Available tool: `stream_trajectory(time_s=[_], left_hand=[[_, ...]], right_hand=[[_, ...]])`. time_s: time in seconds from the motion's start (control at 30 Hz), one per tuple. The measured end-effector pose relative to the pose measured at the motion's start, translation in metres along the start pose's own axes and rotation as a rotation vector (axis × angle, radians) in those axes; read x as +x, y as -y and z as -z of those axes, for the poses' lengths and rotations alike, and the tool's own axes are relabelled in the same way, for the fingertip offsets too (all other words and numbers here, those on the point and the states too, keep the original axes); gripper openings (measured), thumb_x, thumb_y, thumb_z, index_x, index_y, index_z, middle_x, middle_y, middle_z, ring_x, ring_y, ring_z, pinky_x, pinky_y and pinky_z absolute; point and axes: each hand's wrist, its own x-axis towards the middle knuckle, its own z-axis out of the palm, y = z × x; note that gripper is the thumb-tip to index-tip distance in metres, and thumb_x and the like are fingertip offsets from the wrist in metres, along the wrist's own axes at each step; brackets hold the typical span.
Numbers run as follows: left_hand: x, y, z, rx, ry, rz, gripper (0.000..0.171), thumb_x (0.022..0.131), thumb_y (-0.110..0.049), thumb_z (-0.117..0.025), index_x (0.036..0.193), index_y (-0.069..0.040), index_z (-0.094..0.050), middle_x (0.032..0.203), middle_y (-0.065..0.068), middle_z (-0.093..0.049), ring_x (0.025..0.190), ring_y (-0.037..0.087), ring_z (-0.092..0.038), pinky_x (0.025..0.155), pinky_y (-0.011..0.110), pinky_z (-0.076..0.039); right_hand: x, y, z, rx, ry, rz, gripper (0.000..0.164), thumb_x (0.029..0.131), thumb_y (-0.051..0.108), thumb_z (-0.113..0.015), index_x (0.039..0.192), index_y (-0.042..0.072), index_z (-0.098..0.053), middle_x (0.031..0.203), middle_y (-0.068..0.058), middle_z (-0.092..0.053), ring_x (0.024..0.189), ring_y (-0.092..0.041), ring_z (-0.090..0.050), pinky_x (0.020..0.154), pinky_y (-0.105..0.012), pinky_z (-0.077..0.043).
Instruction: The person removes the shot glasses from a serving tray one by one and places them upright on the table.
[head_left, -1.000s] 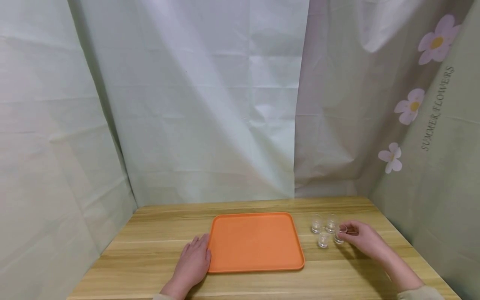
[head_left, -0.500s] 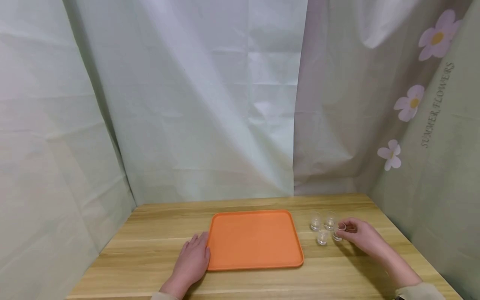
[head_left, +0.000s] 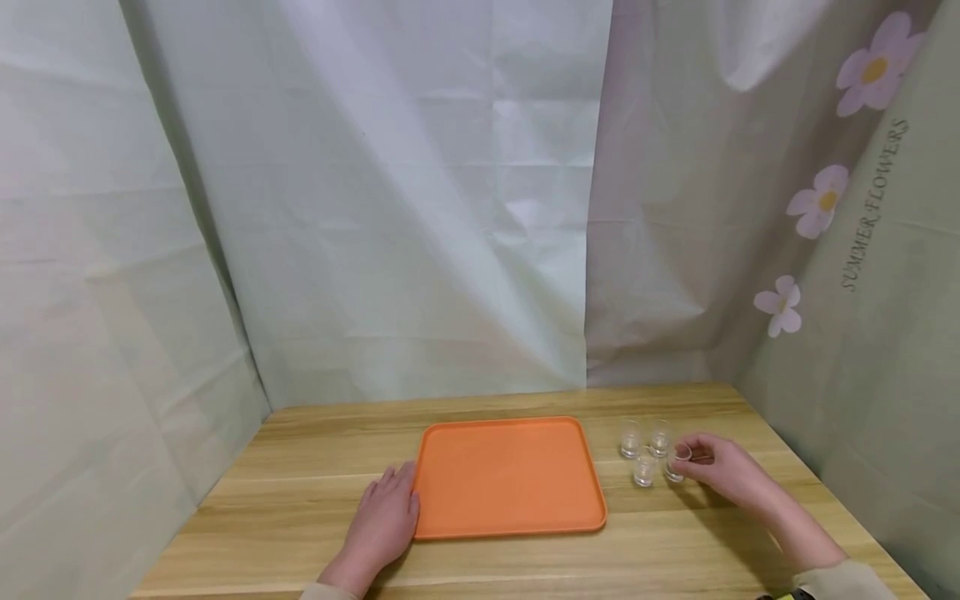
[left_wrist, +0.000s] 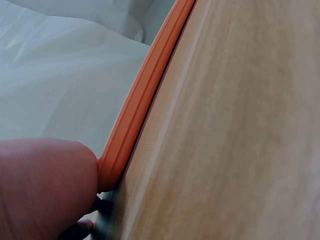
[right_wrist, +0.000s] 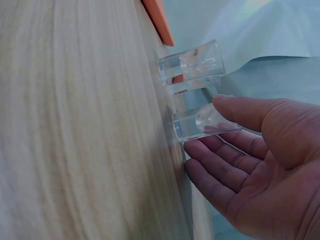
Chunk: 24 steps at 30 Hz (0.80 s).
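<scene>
On the wooden table lies an orange tray (head_left: 510,475). My left hand (head_left: 382,512) rests flat beside its left edge, with the thumb (left_wrist: 50,185) touching the rim in the left wrist view. To the right of the tray, a clear shot glass (head_left: 674,473) stands between the thumb and fingers of my right hand (head_left: 723,471), which pinches it near the top. The right wrist view has this glass's base at the tabletop. A second shot glass (head_left: 643,472) is just left of it, and two more, one shot glass (head_left: 630,442) and another shot glass (head_left: 660,442), stand behind.
A pale curtain (head_left: 420,250) hangs behind the table (head_left: 300,467). Another curtain with printed flowers (head_left: 817,202) closes off the right side. The tray lies between my left hand and the glasses.
The head view has tilted slightly, so everything sits a little higher in it. Both hands keep their places, the right one still pinching the same shot glass.
</scene>
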Motion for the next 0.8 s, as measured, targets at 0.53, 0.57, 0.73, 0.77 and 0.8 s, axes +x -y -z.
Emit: stream_trajectory(time_s=[0.53,0.57,0.73,0.77,0.8], left_hand=[[-0.0009,0.0,-0.0007,-0.003,0.004,0.001,0.052,0.109,-0.011,-0.06,0.156,0.01,-0.054,0.158,0.027,-0.057,0.15,0.054,-0.046,0.124,0.073,-0.033],[-0.0009,0.0003,-0.0011,-0.002,0.006,0.002,0.052,0.109,-0.011,-0.06,0.156,0.01,-0.054,0.158,0.027,-0.057,0.151,0.054,-0.046,0.124,0.072,-0.033],[-0.0023,0.0007,-0.0037,-0.005,0.011,0.011,0.052,0.11,-0.012,-0.06,0.156,0.009,-0.053,0.159,0.026,-0.056,0.151,0.054,-0.045,0.124,0.072,-0.032],[-0.0029,0.0005,-0.0036,-0.007,0.01,0.012,0.052,0.11,-0.012,-0.06,0.156,0.009,-0.053,0.159,0.027,-0.056,0.151,0.054,-0.045,0.124,0.073,-0.032],[-0.0035,0.0003,-0.0038,-0.01,0.011,0.015,0.052,0.11,-0.012,-0.06,0.157,0.009,-0.053,0.159,0.026,-0.056,0.151,0.054,-0.045,0.124,0.073,-0.031]], right_hand=[[-0.0022,-0.0009,-0.0006,0.054,0.031,0.012,0.036,0.102,0.018,-0.081,0.124,-0.006,-0.068,0.116,-0.011,-0.073,0.11,-0.026,-0.072,0.087,-0.028,-0.06],[-0.0024,-0.0011,-0.0008,0.06,0.033,0.016,0.036,0.102,0.017,-0.081,0.125,-0.007,-0.067,0.116,-0.012,-0.072,0.11,-0.026,-0.072,0.087,-0.027,-0.06],[-0.0044,0.0014,-0.0013,0.066,0.024,0.018,0.051,0.103,0.018,-0.08,0.138,-0.015,-0.061,0.124,-0.018,-0.072,0.116,-0.031,-0.072,0.088,-0.027,-0.06],[-0.0047,0.0024,-0.001,0.049,0.016,0.02,0.056,0.104,0.02,-0.079,0.141,-0.016,-0.059,0.127,-0.021,-0.072,0.119,-0.035,-0.071,0.091,-0.03,-0.061],[-0.0053,0.0036,-0.001,0.03,0.005,0.023,0.059,0.104,0.022,-0.079,0.144,-0.016,-0.057,0.129,-0.023,-0.072,0.121,-0.038,-0.071,0.095,-0.034,-0.061]])
